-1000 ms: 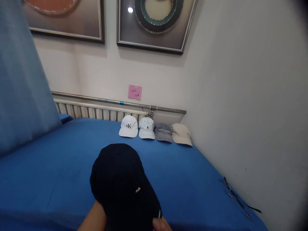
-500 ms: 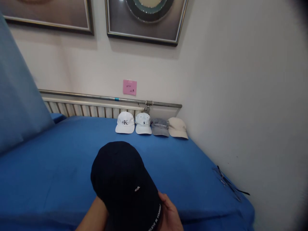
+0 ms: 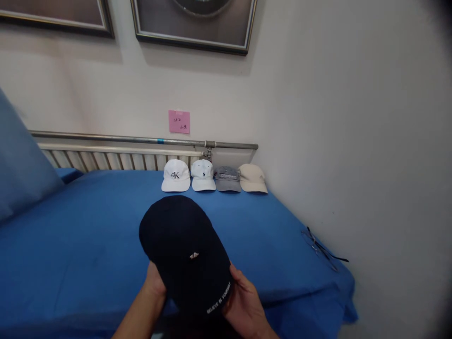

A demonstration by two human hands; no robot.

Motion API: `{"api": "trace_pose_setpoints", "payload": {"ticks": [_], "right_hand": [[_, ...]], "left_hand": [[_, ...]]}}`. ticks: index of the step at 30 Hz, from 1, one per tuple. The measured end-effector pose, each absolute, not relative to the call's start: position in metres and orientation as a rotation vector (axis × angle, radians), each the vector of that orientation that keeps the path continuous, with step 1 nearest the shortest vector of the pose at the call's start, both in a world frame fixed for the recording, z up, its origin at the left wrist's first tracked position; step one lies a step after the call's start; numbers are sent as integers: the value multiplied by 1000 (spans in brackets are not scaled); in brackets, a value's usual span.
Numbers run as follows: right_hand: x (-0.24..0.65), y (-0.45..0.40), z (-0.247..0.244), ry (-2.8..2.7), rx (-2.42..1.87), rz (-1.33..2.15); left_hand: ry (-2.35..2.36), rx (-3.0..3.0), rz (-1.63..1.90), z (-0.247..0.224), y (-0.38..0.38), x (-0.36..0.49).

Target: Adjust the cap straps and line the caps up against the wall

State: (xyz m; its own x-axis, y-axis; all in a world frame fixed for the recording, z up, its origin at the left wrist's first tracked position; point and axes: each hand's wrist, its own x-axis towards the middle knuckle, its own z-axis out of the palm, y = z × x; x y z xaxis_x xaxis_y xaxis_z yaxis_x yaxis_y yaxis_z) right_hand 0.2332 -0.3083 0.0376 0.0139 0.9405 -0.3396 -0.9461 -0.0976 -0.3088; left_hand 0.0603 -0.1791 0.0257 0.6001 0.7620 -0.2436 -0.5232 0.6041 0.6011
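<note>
Between my two hands is a black baseball cap [image 3: 183, 235], held above the near part of the blue-covered surface [image 3: 88, 235]. Its crown points up and left, and its brim, lettered "BELIEVE IN YOURSELF", tilts toward me. My left hand [image 3: 156, 278] grips the crown's left side, its fingers hidden by the cap. My right hand [image 3: 245, 301] holds the brim's right edge, thumb along it. Beyond, side by side, stand a white cap [image 3: 175, 176], a pale cap with a small dark emblem [image 3: 203, 176], a grey cap [image 3: 228, 180] and a beige cap [image 3: 253, 179].
A pair of glasses [image 3: 323, 250] lies near the right edge of the blue cover. Behind the caps run a metal pipe [image 3: 123, 139] and a radiator [image 3: 102, 160]. A pink note [image 3: 179, 121] and framed pictures [image 3: 197, 42] are on the wall. A blue curtain [image 3: 21, 165] hangs left.
The black cap has been lifted slightly and turned so its brim lettering faces me more fully. More of my left hand shows. The whole view has shifted a little.
</note>
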Motion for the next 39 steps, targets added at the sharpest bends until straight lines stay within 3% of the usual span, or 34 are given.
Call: {"api": "trace_pose_setpoints", "payload": {"ticks": [7, 39], "right_hand": [[245, -292, 32, 31, -567, 1421], [244, -290, 23, -183, -509, 1374]], "left_hand": [[182, 315, 728, 32, -180, 79], [579, 507, 863, 23, -197, 81]]}}
